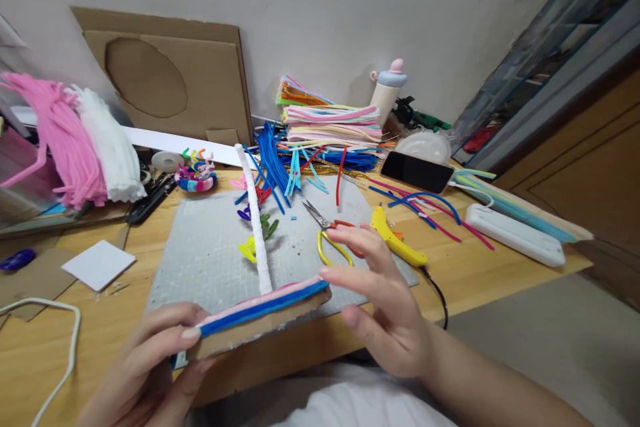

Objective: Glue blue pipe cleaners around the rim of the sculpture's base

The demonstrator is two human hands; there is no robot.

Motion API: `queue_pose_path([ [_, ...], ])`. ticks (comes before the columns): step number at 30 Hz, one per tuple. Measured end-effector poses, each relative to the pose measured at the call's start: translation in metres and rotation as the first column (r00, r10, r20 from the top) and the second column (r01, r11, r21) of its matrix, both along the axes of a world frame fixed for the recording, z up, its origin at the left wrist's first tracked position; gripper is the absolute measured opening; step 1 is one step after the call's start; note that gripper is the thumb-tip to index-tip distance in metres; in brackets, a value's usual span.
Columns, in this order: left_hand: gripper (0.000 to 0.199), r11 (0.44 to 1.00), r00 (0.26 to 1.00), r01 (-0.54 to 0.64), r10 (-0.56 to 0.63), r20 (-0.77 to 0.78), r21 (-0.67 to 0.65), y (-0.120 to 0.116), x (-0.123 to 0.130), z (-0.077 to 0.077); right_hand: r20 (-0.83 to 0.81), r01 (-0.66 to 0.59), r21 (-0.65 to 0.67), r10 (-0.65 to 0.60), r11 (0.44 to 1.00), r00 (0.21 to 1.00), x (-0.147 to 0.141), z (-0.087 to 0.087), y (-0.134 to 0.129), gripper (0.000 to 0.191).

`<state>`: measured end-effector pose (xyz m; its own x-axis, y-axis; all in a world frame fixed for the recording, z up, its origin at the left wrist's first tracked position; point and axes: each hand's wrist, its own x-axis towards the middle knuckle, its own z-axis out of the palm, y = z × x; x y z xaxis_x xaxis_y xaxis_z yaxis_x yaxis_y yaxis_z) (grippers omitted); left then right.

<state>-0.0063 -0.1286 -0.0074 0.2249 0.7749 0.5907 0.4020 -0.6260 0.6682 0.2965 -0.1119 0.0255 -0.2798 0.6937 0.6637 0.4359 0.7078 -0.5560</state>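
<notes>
My left hand [155,353] grips the left end of a cardboard base [260,325], thumb below and fingers on top. Along the base's near side run a blue pipe cleaner [265,310] and a pale pink one. From the base a white wrapped stem [255,227] extends away over the mat, with yellow, green, purple and red looped pieces beside it. My right hand [383,300] has its fingers apart, the index fingertip at the base's right end. Just beyond that hand lie scissors [333,240] with yellow and red handles and a yellow glue gun [397,240].
A grey cutting mat [200,247] covers the table's middle. Bundled pipe cleaners [330,123] are stacked by the wall, near a bottle [387,90]. A phone [417,172] and a white power strip [515,233] lie right. Cardboard [210,73] leans behind; a white cable [75,347] curls left.
</notes>
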Motion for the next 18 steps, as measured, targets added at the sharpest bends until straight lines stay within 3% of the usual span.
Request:
queue_pose_path([
  [3,0.042,1.0,1.0,0.005,-0.005,-0.012,0.003,0.0,0.0,0.002,0.077,-0.011,0.072,0.005,0.997,0.997,-0.001,-0.002,0.0,0.034],
  [9,0.036,1.0,0.999,-0.027,0.027,-0.028,0.016,0.0,0.004,0.006,0.078,-0.047,0.043,0.043,0.998,0.996,-0.002,-0.004,0.002,0.036],
  [11,0.035,0.999,0.999,-0.023,0.024,-0.039,0.027,0.0,0.007,0.011,0.004,-0.056,0.005,0.056,0.998,0.998,-0.003,-0.005,0.002,0.035],
  [15,0.036,0.999,0.998,0.02,-0.018,-0.052,0.039,0.002,0.013,0.02,-0.368,-0.068,-0.143,0.011,0.987,0.93,-0.004,-0.013,-0.002,0.035],
  [18,0.037,0.998,0.998,0.031,-0.028,-0.054,0.056,0.002,0.012,0.02,-0.361,-0.043,-0.163,-0.019,0.986,0.933,-0.004,-0.02,-0.008,0.034],
])
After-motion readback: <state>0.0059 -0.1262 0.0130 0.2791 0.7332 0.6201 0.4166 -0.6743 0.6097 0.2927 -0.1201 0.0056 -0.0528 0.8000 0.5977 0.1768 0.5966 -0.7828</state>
